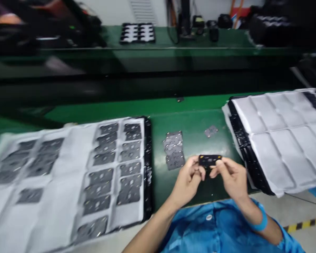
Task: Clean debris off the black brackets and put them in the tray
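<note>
Between my two hands is a small black rectangular plate (209, 160) with yellow marks at its corners. My left hand (188, 181) has its fingers curled at the plate's left end. On the other end, the thumb and fingers of my right hand (232, 176) pinch the plate. Just beyond my left hand, a group of similar grey plates (174, 149) lies close together on the green table (195, 123). One more loose grey plate (211, 131) rests farther off, beyond the held one. Fine detail on the plates is too blurred to read.
To the left, a white-lined tray (68, 154) carries many dark plates in its compartments. At right stands another white-lined tray (284, 140) with a black edge. A small dark piece (179, 99) lies near the table's back. A black-and-white rack (137, 32) sits on the rear shelf.
</note>
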The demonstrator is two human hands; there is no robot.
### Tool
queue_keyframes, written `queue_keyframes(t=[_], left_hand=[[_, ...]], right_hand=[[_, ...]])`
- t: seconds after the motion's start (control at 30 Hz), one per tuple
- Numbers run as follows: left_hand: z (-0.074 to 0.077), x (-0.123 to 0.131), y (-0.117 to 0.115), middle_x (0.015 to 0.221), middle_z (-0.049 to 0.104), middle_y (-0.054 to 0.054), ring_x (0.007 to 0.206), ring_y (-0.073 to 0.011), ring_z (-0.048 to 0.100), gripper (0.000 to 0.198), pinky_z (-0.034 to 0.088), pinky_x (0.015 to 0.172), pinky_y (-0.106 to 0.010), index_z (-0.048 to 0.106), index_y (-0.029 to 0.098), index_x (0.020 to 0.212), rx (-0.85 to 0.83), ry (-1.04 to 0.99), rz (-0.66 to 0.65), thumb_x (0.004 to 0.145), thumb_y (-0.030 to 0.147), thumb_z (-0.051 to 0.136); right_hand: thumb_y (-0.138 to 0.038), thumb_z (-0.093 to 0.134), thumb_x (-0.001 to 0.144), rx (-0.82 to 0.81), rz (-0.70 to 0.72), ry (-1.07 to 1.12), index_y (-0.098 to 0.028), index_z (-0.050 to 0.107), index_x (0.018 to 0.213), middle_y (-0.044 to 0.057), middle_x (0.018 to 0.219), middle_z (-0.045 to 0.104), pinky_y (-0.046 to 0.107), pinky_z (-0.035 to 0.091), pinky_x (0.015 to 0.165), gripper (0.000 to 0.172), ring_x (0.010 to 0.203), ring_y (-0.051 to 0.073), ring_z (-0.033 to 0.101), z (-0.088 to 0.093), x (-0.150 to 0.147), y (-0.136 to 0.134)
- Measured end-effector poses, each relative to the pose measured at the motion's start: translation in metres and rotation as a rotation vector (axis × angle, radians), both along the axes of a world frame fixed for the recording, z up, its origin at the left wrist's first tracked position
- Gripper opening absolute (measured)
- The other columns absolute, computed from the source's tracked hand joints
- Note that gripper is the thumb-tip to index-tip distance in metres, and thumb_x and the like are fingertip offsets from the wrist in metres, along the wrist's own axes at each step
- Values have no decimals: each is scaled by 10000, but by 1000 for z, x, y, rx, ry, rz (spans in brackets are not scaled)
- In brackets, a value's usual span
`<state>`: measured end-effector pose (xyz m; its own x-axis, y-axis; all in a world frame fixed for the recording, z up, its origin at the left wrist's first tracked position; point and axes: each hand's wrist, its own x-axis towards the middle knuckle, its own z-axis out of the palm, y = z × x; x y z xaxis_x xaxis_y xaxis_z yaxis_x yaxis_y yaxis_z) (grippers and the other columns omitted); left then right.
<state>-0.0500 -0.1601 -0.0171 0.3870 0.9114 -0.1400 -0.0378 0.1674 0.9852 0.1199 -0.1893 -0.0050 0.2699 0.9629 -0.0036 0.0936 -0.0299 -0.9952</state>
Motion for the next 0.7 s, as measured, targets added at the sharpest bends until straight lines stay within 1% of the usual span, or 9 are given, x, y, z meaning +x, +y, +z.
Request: queue_keyframes(t=[0.07, 0.13, 0.27, 0.33, 0.4, 0.47, 0.5, 0.6, 0.7], left_hand=[[-2, -1, 1, 842, 709, -27, 660, -115, 611, 238, 487, 669, -243, 631, 162, 1149, -27, 4, 42, 1013, 357, 635], [-2, -4, 4, 928, 763, -78, 660, -119, 642, 250, 505, 664, -253, 682, 153, 1071, 18, 32, 99, 1044, 394, 623], [2, -10, 9, 887, 804, -72, 699, -154, 709, 278, 566, 748, -295, 781, 166, 1066, 181, 109, 160, 1076, 389, 614], [6, -12, 11, 951, 814, -84, 816, -180, 748, 269, 587, 842, -320, 803, 173, 1100, 237, 116, 179, 1078, 366, 618], [9, -11, 13, 1145, 801, -122, 1005, -212, 753, 266, 586, 925, -337, 799, 177, 1195, 260, 83, 192, 1058, 350, 651], [10, -9, 15, 1303, 750, -149, 1140, -237, 724, 306, 579, 966, -339, 781, 178, 1268, 233, 8, 189, 1024, 342, 696], [10, -7, 16, 1317, 740, -151, 1150, -239, 721, 307, 579, 969, -335, 783, 174, 1260, 201, -36, 180, 1014, 340, 707], [7, 0, 18, 1167, 771, -122, 1035, -207, 738, 239, 583, 926, -313, 808, 156, 1113, 109, -123, 180, 1013, 343, 698], [6, 4, 18, 1054, 781, -93, 871, -162, 711, 257, 571, 802, -273, 814, 155, 1046, 74, -139, 214, 1016, 380, 695]], right_hand=[[-481, 718, 1026, -13, -25, -43, -187, 798, 871, 37, 658, 782, 255, 648, 581, 341, 560, 185, 764, 1, 7, 1], [-474, 739, 1016, -12, -30, -72, -186, 817, 910, 38, 667, 788, 262, 653, 572, 316, 557, 192, 765, 0, 10, 2], [-467, 744, 1018, 3, -39, -117, -187, 821, 933, 38, 681, 798, 267, 668, 583, 303, 563, 199, 776, -1, 9, 1], [-456, 749, 1017, 13, -43, -128, -190, 821, 947, 33, 690, 802, 261, 670, 591, 284, 568, 196, 780, -2, 8, 1], [-437, 749, 1021, 22, -39, -142, -194, 822, 961, 28, 700, 806, 255, 668, 602, 261, 577, 192, 782, -2, 6, 0], [-421, 742, 1030, 28, -24, -162, -198, 825, 968, 25, 712, 809, 251, 663, 610, 246, 588, 188, 783, -3, 5, 0], [-417, 737, 1034, 30, -15, -175, -199, 826, 970, 25, 719, 810, 252, 659, 614, 243, 595, 187, 783, -4, 4, -1], [-417, 726, 1043, 42, 5, -220, -199, 830, 974, 27, 739, 814, 263, 654, 638, 251, 610, 186, 780, -5, 3, -3], [-421, 715, 1050, 43, 12, -252, -197, 834, 980, 32, 750, 816, 282, 653, 657, 263, 621, 193, 779, -6, 3, -5]])
